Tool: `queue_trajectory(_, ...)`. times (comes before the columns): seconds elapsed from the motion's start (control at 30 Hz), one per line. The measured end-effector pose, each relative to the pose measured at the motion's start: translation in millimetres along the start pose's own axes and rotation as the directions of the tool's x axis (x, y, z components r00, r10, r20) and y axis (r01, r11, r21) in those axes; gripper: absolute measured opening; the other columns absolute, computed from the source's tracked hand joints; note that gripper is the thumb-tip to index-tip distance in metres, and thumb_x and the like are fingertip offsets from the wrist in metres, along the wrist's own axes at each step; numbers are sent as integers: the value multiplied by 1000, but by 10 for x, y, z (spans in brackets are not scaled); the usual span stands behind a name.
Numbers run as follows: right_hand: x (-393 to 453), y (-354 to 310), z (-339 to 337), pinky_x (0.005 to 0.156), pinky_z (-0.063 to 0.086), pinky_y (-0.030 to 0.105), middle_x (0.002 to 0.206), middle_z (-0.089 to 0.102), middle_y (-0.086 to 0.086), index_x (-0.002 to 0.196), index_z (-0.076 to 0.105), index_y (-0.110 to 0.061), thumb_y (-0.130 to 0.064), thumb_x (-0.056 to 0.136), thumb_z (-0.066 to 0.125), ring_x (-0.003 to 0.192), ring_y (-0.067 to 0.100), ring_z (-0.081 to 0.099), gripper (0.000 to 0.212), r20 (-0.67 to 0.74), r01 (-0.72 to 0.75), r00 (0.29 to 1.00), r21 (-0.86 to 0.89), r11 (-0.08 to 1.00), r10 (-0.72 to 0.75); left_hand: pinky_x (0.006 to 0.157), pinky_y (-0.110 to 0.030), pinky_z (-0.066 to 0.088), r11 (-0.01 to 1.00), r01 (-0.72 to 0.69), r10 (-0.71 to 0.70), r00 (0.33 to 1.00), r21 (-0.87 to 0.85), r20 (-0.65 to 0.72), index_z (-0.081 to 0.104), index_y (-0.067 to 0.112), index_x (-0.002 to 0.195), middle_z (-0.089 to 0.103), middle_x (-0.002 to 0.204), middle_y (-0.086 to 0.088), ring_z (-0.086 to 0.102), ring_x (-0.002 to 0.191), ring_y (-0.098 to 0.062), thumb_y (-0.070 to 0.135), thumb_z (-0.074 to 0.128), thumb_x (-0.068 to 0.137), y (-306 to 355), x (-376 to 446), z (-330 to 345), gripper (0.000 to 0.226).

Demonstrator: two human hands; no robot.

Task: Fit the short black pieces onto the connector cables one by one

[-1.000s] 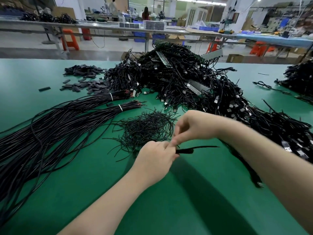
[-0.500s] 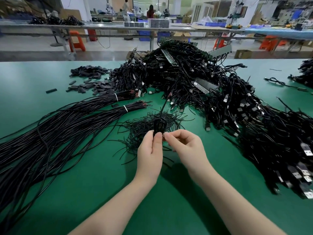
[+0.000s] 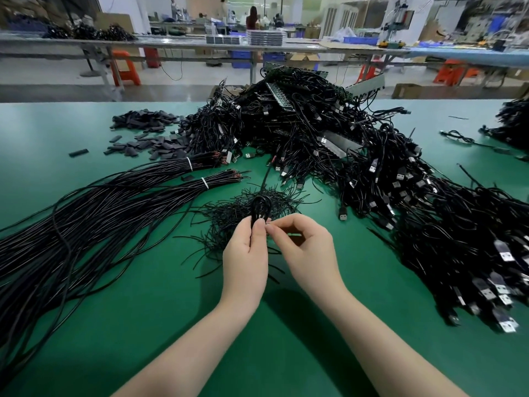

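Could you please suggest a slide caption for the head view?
Left hand grips a looped black cable while the right hand pinches at it above a green table.

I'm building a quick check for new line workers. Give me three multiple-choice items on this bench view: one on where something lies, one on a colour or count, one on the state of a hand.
1. Where does the heap of flat short black pieces lie?
A. far left of the table
B. at the near edge, beside the wrists
C. on the floor

2. How many white ties bind the long cable bundles?
A. none
B. two
C. five

3. What is the left hand doing?
A. lying flat on the table
B. gripping a looped black cable
C. pointing at the far benches

Answers: 1 A, the heap sits far left on the green table. 2 B, one tie shows on each of two bundles. 3 B, its fingers curl round the loop, with the right hand pinching beside it.
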State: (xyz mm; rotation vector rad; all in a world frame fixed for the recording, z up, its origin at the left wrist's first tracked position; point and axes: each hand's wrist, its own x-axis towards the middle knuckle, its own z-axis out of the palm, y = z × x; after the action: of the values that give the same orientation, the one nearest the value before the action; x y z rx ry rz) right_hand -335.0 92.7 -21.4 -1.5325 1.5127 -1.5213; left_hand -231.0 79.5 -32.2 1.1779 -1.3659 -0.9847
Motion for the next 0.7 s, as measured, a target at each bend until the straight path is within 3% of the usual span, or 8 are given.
queue_trajectory(0.07, 8, -8, 2, 68, 47, 13, 80, 72, -13, 76, 70, -26, -18, 87, 71, 75, 1, 65, 14, 10, -42, 999, 58, 997, 42, 78, -34, 51, 979, 113, -107, 993, -167, 46, 64, 16, 113, 69, 95, -1, 61, 83, -19, 31, 41, 104, 55, 4, 22, 28)
queue_trajectory(0.13, 17, -28, -10, 65, 49, 18, 74, 71, -5, 74, 69, -21, -15, 87, 71, 66, 5, 64, 14, 40, -88, 996, 167, 982, 82, 61, -25, 49, 921, 204, -178, 978, -332, 107, 66, 21, 112, 68, 72, 7, 57, 66, -13, 27, 42, 104, 103, 6, 37, 26)
queue_trajectory(0.17, 24, -43, -24, 63, 50, 20, 70, 71, -1, 75, 69, -17, -13, 87, 70, 62, 9, 64, 13, 60, -112, 993, 237, 965, 101, 54, -18, 43, 898, 229, -195, 973, -376, 127, 67, 22, 108, 59, 61, 13, 48, 59, -7, 27, 43, 104, 126, 9, 37, 25)
queue_trajectory(0.23, 45, -66, -61, 63, 53, 25, 69, 70, 2, 78, 69, -11, -11, 86, 71, 59, 14, 63, 8, 89, -157, 987, 329, 931, 135, 51, -14, 38, 858, 288, -233, 956, -424, 178, 68, 23, 105, 44, 59, 13, 39, 55, -4, 28, 44, 104, 166, 13, 22, 25)
queue_trajectory(0.33, 93, -66, -113, 72, 57, 31, 69, 70, -2, 80, 70, -12, -10, 86, 71, 66, 15, 65, 7, 84, -137, 989, 249, 959, 120, 54, -16, 39, 794, 399, -298, 913, -458, 279, 68, 23, 100, 46, 63, 9, 44, 53, -4, 29, 47, 103, 243, 0, -10, 23)
queue_trajectory(0.43, 141, -99, -180, 75, 57, 33, 67, 67, -6, 79, 69, -10, -5, 88, 67, 66, 14, 64, 10, 98, -89, 992, 156, 984, 74, 60, -22, 41, 784, 466, -332, 873, -410, 356, 69, 24, 101, 59, 71, 7, 62, 63, -6, 27, 51, 100, 326, 26, -65, 19)
queue_trajectory(0.57, 199, -146, -334, 67, 56, 37, 70, 66, 8, 83, 66, 2, -2, 91, 62, 62, 24, 62, 10, 255, -166, 962, 268, 949, 96, 62, -26, 43, 779, 528, -322, 800, -338, 506, 67, 25, 99, 68, 79, 1, 69, 72, -14, 17, 57, 95, 398, 142, -217, 13)
queue_trajectory(0.7, 218, -197, -428, 62, 48, 23, 70, 66, 4, 82, 67, -4, -13, 83, 66, 63, 15, 56, 9, 409, -303, 902, 370, 878, 139, 66, -33, 58, 766, 572, -265, 695, -292, 668, 70, 21, 101, 72, 93, -9, 72, 89, -30, 18, 71, 82, 424, 257, -412, 19)
